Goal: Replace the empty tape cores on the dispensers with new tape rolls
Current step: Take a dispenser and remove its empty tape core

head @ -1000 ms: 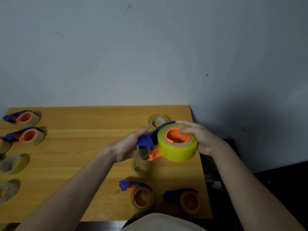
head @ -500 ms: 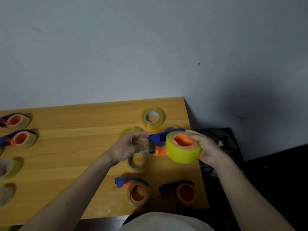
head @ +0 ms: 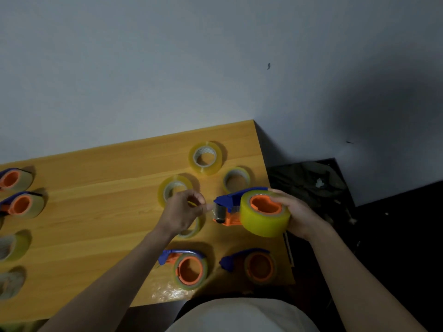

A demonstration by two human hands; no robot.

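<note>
Partly hidden tape roll (head: 191, 230) under left hand (head: 182, 213), leftmost rolls (head: 9, 245) cropped

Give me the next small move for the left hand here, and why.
Probably draw the tape end further out past the dispenser's blue front. The right hand holds the new roll, already seated on the orange hub, while the left hand pinches at the metal flap, apparently on the tape's end, though the clear film is hard to see. Threading looks unfinished.
</note>
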